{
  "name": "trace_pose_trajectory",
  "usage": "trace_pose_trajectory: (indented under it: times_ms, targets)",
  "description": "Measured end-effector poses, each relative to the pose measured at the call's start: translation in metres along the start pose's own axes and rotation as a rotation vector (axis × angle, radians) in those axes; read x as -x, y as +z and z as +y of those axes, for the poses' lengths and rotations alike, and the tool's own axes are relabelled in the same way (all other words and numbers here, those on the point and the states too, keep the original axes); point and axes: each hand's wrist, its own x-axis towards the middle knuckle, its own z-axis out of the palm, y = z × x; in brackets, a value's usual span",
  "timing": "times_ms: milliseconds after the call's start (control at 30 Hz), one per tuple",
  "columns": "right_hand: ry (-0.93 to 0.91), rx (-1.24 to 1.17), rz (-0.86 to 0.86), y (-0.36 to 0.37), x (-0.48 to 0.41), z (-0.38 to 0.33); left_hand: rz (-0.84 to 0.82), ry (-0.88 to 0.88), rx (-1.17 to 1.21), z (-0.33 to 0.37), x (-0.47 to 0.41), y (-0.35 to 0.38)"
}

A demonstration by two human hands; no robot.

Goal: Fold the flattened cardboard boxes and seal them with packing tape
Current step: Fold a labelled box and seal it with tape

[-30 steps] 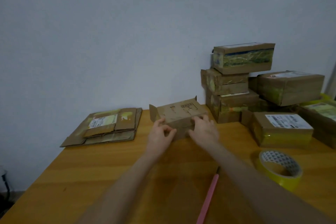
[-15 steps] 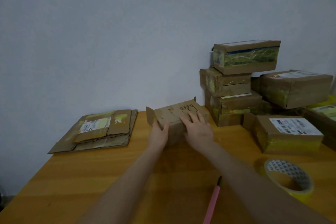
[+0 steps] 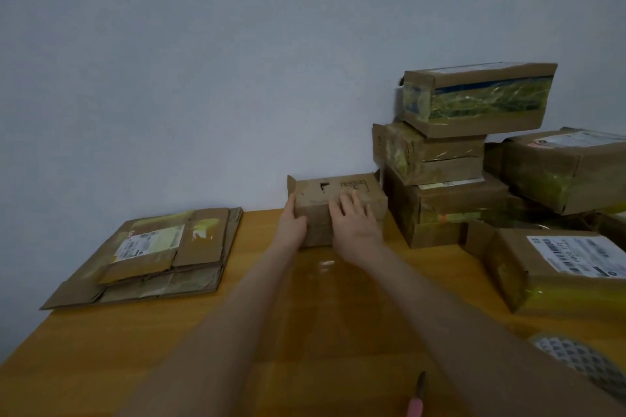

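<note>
Grey wall (image 3: 203,61) behind; wooden surface (image 3: 305,332) runs up to it.

Far right: stack of taped boxes (image 3: 440,159), three high, the top one skewed and overhanging to the right. More taped boxes are crowded to the right of it. A labelled box (image 3: 559,267) sits nearer on the right.

Left: flat boxes (image 3: 162,254) piled together, label up, well apart from the hands.

Far centre: the box (image 3: 338,193) stands on the surface near the wall, just beside the foot of the stack. Its long axis runs left to right and its printed face is up. One small flap stands up at the left end.

Both arms reach straight out, bare.

Left hand (image 3: 291,223) grips the box's near left corner, thumb on the near face, fingers round the end.

Right hand (image 3: 355,223) lies flat on the top near edge, fingers straight and spread, holding nothing.

Near right edge: tape roll (image 3: 582,359), partly cut off by the frame.

Near bottom: pink tool (image 3: 418,396) with a dark tip pointing away; its kind is unclear.
</note>
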Motion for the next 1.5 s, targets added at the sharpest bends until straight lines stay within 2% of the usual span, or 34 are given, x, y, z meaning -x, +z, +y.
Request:
trace_pose_trajectory:
  times_ms: [67, 133, 200, 300, 433, 567, 633, 700, 900, 1000, 1067, 1133, 1200, 1300, 1400, 1500]
  targets:
    - [0.028, -0.009, -0.020, 0.000, -0.002, -0.007, -0.060, 0.004, -0.023, -0.002, -0.001, -0.007]
    - [0.075, -0.012, -0.016, 0.002, 0.000, -0.013, -0.093, 0.069, -0.166, -0.001, 0.012, -0.011]
    - [0.108, -0.034, 0.086, 0.000, 0.007, -0.020, -0.034, 0.172, -0.353, -0.002, 0.027, -0.017]
    - [0.001, -0.135, 0.241, 0.002, 0.013, -0.052, 0.063, 0.270, -0.650, -0.016, 0.037, -0.057]
    - [-0.098, -0.319, 0.092, 0.015, 0.016, -0.110, 0.144, 0.202, -0.852, -0.043, 0.039, -0.130]
    - [-0.019, -0.687, -0.127, 0.035, 0.003, -0.160, 0.341, 0.010, -0.982, -0.070, 0.032, -0.205]
    - [0.027, -0.797, -0.234, 0.045, -0.007, -0.179, 0.342, -0.098, -1.007, -0.088, 0.025, -0.235]
    - [0.068, -0.848, -0.310, 0.053, -0.018, -0.192, 0.260, -0.164, -1.048, -0.104, 0.020, -0.248]
    - [0.298, -1.038, -0.231, 0.074, -0.054, -0.204, 0.199, -0.125, -1.124, -0.122, 0.006, -0.251]
    - [0.367, -1.213, -0.277, 0.074, -0.059, -0.209, 0.218, -0.092, -1.034, -0.119, 0.008, -0.255]
    - [0.387, -1.323, -0.291, 0.063, -0.055, -0.205, 0.388, -0.038, -0.915, -0.108, 0.014, -0.260]
    - [0.310, -1.328, -0.274, 0.047, -0.045, -0.191, 0.609, -0.010, -0.737, -0.089, 0.019, -0.267]
    - [0.210, -1.290, -0.233, 0.027, -0.027, -0.173, 0.670, -0.044, -0.411, -0.070, 0.023, -0.276]
    - [0.099, -1.191, -0.210, 0.005, 0.011, -0.143, 0.521, -0.032, 0.064, -0.044, 0.044, -0.274]
    - [0.010, -1.040, -0.141, -0.010, 0.053, -0.119, 0.372, 0.111, 0.131, -0.024, 0.088, -0.249]
    - [0.090, -1.208, 0.036, -0.029, 0.096, -0.104, 0.252, 0.181, 0.164, -0.019, 0.129, -0.216]
